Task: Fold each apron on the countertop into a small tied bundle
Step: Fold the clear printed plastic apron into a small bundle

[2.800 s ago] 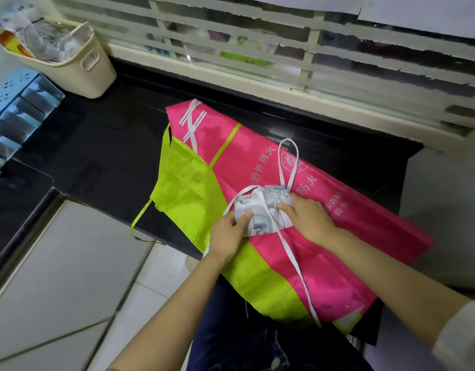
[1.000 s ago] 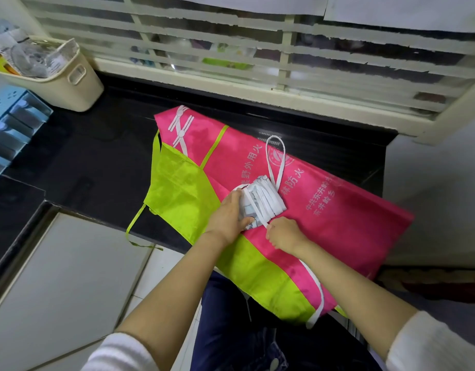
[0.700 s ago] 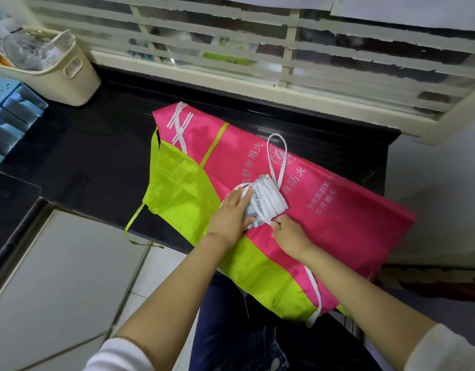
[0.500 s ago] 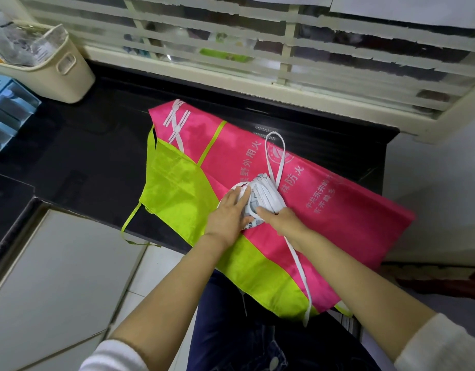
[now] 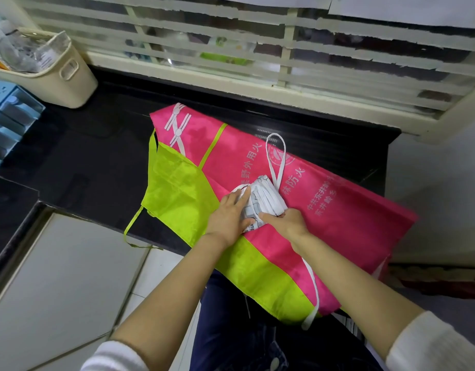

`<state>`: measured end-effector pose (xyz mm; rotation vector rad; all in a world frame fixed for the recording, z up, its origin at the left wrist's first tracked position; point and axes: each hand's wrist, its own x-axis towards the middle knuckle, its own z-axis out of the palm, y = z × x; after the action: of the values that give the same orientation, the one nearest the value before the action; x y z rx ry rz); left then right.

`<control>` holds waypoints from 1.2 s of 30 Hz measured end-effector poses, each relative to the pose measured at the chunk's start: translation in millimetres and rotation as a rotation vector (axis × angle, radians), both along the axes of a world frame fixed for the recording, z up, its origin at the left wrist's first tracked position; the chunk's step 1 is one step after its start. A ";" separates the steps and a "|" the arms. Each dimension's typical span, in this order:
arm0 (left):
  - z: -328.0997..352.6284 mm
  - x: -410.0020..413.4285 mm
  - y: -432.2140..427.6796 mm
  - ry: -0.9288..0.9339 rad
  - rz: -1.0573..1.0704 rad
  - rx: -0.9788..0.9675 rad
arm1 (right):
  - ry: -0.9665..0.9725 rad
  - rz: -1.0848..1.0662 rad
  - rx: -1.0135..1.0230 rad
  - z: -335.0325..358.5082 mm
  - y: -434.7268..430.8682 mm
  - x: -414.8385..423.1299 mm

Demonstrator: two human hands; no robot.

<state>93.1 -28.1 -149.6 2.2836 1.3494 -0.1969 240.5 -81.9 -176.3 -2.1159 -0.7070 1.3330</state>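
Far-left corner of the tabletop (image 5: 97,156): cream basket (image 5: 70,84) (not involved). Along the front edge a green apron (image 5: 177,188) lies flat, overlapping a pink apron (image 5: 351,218); both double as the work surface. Left grip (image 5: 228,214) lies open, straight fingers pressing the white bundle (image 5: 268,202), which sits mid-tabletop on the pink apron, so the folds can't spring open. Right grip (image 5: 288,222) curls at the bundle's near end, apparently pinching the white strap (image 5: 310,320), whose tail hangs over the front edge. Probably winding it round for the tie.
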 end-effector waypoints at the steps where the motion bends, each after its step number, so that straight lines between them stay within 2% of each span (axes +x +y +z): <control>1: -0.2 -0.3 0.3 0.002 0.000 0.001 | 0.006 0.008 -0.005 1.0 0.4 1.8; 6: -0.8 1.2 -0.1 -0.028 0.018 -0.004 | 0.001 0.032 0.025 -1.3 5.3 6.2; 11: 3.2 2.6 1.5 -0.231 0.140 -0.056 | -0.041 0.108 0.119 5.0 1.3 12.2; 13: 7.6 3.0 3.6 -0.342 0.202 -0.020 | -0.026 0.130 0.159 8.0 -1.6 18.4; 16: 14.2 4.2 13.3 -0.355 0.253 0.038 | 0.026 0.189 0.234 12.7 -4.5 28.0; 21: 42.4 6.8 26.0 -0.526 0.355 -0.505 | 0.164 0.301 0.326 38.5 -8.6 47.4; 24: 62.7 5.2 26.6 -0.474 0.271 -0.602 | 0.263 0.397 0.340 50.6 -12.8 57.1; 27: 75.5 4.3 24.6 -0.506 0.217 -0.679 | 0.343 0.448 0.353 62.5 -13.6 59.8; 32: 82.7 5.8 20.9 -0.546 0.285 -0.614 | 0.374 0.454 0.338 67.8 -10.2 63.2; 36: 94.4 3.4 21.8 -0.661 0.404 -0.537 | 0.142 0.377 0.390 71.5 -10.5 69.3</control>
<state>96.5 -6.2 -55.2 1.4108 1.1754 0.2794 309.8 -92.4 -104.8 -1.6142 -1.2369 1.3804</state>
